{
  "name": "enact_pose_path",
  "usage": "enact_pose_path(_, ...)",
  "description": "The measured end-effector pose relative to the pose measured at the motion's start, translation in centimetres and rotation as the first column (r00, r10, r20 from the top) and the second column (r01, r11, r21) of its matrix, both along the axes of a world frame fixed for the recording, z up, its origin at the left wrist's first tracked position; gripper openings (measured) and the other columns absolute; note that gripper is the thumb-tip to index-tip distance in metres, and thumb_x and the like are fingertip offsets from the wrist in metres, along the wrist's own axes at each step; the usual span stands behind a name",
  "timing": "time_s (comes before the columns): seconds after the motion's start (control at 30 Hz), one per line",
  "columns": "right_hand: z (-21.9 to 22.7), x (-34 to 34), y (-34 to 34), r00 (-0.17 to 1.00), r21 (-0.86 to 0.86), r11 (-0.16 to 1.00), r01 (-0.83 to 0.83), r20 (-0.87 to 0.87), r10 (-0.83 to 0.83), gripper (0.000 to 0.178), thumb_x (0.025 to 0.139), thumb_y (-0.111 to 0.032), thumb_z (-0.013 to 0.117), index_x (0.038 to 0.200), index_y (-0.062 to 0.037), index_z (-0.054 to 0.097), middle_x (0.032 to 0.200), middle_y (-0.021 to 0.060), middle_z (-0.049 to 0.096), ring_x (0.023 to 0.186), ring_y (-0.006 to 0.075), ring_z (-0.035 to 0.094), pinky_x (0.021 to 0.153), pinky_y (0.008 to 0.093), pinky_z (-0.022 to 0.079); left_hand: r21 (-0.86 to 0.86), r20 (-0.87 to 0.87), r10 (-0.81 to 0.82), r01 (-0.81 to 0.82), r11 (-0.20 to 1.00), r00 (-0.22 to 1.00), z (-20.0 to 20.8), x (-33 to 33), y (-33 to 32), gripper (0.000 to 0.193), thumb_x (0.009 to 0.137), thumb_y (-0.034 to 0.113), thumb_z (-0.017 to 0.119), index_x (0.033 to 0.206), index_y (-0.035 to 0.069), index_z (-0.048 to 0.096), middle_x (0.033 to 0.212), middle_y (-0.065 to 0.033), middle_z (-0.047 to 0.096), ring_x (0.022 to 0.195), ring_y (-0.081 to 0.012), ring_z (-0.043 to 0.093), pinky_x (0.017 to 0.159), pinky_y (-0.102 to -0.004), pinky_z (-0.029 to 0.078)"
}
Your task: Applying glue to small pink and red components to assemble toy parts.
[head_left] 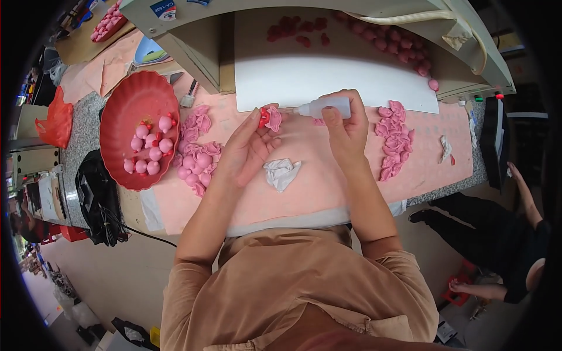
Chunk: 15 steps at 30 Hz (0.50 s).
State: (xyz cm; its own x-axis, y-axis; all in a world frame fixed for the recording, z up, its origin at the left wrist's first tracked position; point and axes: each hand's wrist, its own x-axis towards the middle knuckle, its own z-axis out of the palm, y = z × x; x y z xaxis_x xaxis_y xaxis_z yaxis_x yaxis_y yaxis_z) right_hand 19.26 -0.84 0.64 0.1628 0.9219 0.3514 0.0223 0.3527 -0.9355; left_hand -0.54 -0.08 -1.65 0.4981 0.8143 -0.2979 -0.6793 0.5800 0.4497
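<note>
Squeeze bottle (317, 109) is gripped by the right hand (348, 131), its nozzle aimed at the pink-and-red ruffled piece (273, 119) pinched by the left hand (250, 145), right of the scalloped red bowl (122, 108); gluing is apparently in hand, and a steady, sparing squeeze is called for.

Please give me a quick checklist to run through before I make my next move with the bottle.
1. Left hand has the red-and-pink piece at its fingertips: ok.
2. Right hand grips the whitish squeeze bottle: ok.
3. Bottle tip points toward the piece: ok.
4. Tip touching the piece: cannot tell; it is too small to make out.
5. Space between the forearms clear: not ok; a crumpled white tissue lies there.
6. Pink ruffled pieces on the table beyond the right hand: ok, a heap is there.
</note>
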Motion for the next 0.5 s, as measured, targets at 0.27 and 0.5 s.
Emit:
enact_pose_path(0.27,0.27,-0.30,-0.09,0.983,0.068,0.996,0.054,0.172,-0.065,0.023,0.083,-0.016,0.071,0.092,-0.0017,0.055,0.082,0.0076,0.065,0.072,0.0136,0.061,0.066,0.0254,0.048,0.020,-0.019,-0.024,0.025,0.999,1.000,0.10,0.37,0.12,0.038,0.100,0.029,0.044,0.125,0.001,0.050,0.117,-0.0157,0.060,0.100,-0.0160,0.059,0.083,-0.0293,0.051)
enact_pose_path(0.5,0.38,-0.44,-0.21,0.980,0.077,0.996,0.045,0.188,-0.059,0.024,0.084,-0.017,0.071,0.092,-0.0017,0.055,0.082,0.0077,0.064,0.072,0.0144,0.062,0.066,0.0254,0.048,-0.032,-0.036,0.009,-0.011,0.999,0.999,0.46,0.53,-0.11,0.036,0.099,0.029,0.047,0.122,0.001,0.051,0.111,-0.0138,0.061,0.091,-0.0178,0.060,0.079,-0.0296,0.052)
